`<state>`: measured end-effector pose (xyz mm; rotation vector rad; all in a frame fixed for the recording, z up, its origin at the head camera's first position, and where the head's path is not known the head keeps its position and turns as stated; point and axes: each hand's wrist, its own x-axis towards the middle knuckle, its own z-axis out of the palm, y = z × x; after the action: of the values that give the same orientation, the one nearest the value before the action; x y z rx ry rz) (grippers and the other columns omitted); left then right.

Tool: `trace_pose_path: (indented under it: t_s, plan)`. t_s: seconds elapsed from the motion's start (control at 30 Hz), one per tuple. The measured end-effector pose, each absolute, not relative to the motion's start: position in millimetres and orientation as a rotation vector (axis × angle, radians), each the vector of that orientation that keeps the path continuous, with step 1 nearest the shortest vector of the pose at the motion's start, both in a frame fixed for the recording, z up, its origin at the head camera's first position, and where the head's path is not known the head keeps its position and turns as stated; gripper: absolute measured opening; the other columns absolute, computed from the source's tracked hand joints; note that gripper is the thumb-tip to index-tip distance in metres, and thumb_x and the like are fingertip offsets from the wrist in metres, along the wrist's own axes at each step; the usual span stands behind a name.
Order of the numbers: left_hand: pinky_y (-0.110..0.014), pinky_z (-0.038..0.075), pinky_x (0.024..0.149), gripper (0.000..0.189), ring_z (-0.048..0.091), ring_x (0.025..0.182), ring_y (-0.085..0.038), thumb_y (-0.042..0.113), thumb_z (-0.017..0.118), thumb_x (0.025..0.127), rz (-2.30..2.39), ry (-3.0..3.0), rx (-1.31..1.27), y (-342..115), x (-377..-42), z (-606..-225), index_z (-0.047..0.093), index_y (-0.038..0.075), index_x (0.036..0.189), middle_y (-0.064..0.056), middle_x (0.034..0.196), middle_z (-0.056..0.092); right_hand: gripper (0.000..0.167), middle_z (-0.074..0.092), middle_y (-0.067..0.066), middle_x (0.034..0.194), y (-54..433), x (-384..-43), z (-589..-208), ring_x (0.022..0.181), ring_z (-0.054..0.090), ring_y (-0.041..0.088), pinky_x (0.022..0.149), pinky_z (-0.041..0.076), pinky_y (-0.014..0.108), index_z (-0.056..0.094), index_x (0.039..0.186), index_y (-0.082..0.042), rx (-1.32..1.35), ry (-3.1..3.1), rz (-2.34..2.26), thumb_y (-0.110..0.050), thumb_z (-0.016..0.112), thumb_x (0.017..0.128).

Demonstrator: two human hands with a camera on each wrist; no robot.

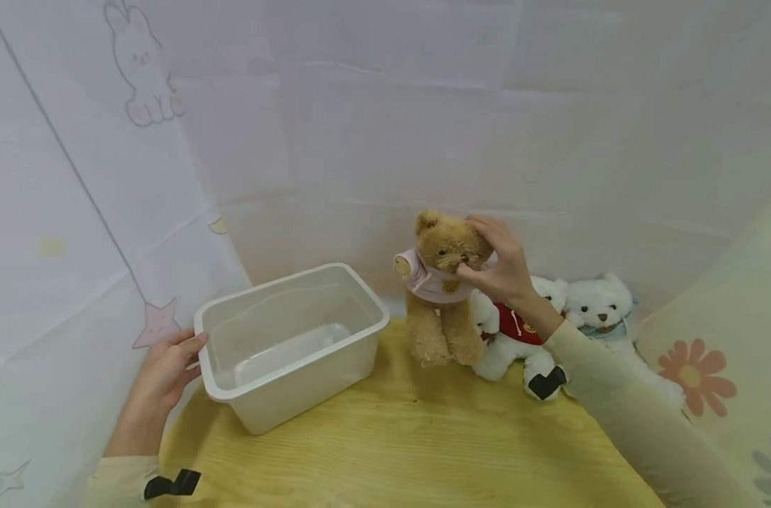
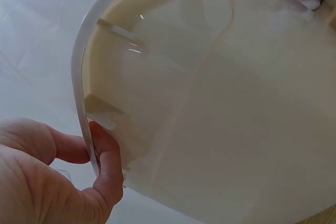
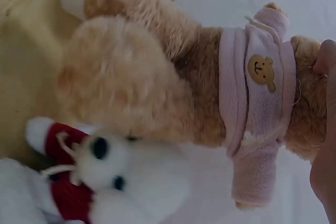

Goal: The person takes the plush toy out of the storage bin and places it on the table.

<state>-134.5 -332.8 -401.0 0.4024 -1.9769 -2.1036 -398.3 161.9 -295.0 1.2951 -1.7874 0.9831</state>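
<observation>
A brown teddy bear (image 1: 426, 331) in a pale pink top hangs upright beside the bin, its legs low over the table. My right hand (image 1: 502, 271) grips it by the head, thumb near the muzzle. In the right wrist view the bear's pink top (image 3: 254, 93) shows a small bear-face patch. A white plastic bin (image 1: 309, 391) stands on the left, its inside bare. My left hand (image 1: 169, 367) pinches its left rim, with thumb and finger on either side of the rim (image 2: 79, 77) in the left wrist view.
White plush bears sit against the back at right: one with a red top (image 1: 518, 326), another with a light blue scarf (image 1: 604, 314). The yellow wood-grain table (image 1: 410, 444) has a curved edge. A pale printed cloth (image 1: 372, 141) hangs behind and at the sides.
</observation>
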Motion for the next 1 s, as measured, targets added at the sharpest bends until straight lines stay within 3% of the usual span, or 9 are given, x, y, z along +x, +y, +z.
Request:
trace_pose_path:
  t_s: [0.17,0.33,0.6,0.7,0.87,1.0]
  plan:
    - [-0.027,0.054,0.082,0.068,0.061,0.091,-0.004,0.019,0.050,0.109,-2.109,-1.993,0.431,-341.2,-136.6,-403.1,0.013,-0.018,0.153,0.012,0.099,0.062,0.066,0.054,0.019,0.142,135.8,-408.9,-340.4,0.129,0.047,0.036,0.097,0.044,0.057,0.057,0.141,0.000,1.298,-1.937,0.933,-0.015,0.081,0.081]
    - [-0.027,0.054,0.083,0.070,0.060,0.092,-0.005,0.021,0.052,0.109,-2.107,-2.017,0.434,-344.5,-141.7,-405.3,0.014,-0.016,0.153,0.011,0.100,0.061,0.069,0.055,0.016,0.140,111.3,-419.3,-371.8,0.128,0.046,0.034,0.102,0.039,0.054,0.055,0.141,0.001,1.272,-2.042,0.852,-0.018,0.085,0.082]
    - [-0.027,0.055,0.082,0.071,0.062,0.093,-0.007,0.025,0.053,0.108,-2.038,-2.081,0.392,-349.9,-142.8,-404.5,0.016,-0.018,0.152,0.011,0.102,0.062,0.064,0.055,0.022,0.138,77.1,-432.7,-391.7,0.130,0.045,0.038,0.107,0.038,0.051,0.055,0.138,0.008,1.390,-2.052,0.695,-0.015,0.085,0.085]
    - [-0.028,0.056,0.080,0.075,0.065,0.093,-0.010,0.031,0.053,0.108,-1.937,-2.179,0.400,-351.2,-143.2,-405.0,0.016,-0.018,0.152,0.001,0.110,0.063,0.063,0.053,0.023,0.140,73.0,-437.5,-402.5,0.133,0.044,0.038,0.109,0.036,0.050,0.054,0.139,0.008,1.373,-2.099,0.689,-0.010,0.084,0.086]
    - [-0.032,0.058,0.076,0.078,0.069,0.087,-0.016,0.039,0.052,0.107,-1.702,-2.328,0.476,-348.0,-133.5,-406.5,0.017,-0.015,0.152,-0.030,0.126,0.057,0.069,0.047,0.028,0.142,76.2,-438.1,-426.3,0.133,0.041,0.042,0.110,0.034,0.052,0.048,0.141,0.010,1.277,-2.201,0.608,-0.008,0.084,0.085]
    - [-0.036,0.056,0.075,0.067,0.070,0.090,-0.031,0.036,0.049,0.108,-1.216,-2.390,0.514,-343.2,-121.4,-401.7,0.031,-0.013,0.148,-0.035,0.118,0.061,0.077,0.043,0.030,0.146,79.3,-430.1,-435.8,0.135,0.040,0.044,0.111,0.032,0.055,0.043,0.145,0.011,1.224,-2.252,0.514,-0.013,0.085,0.085]
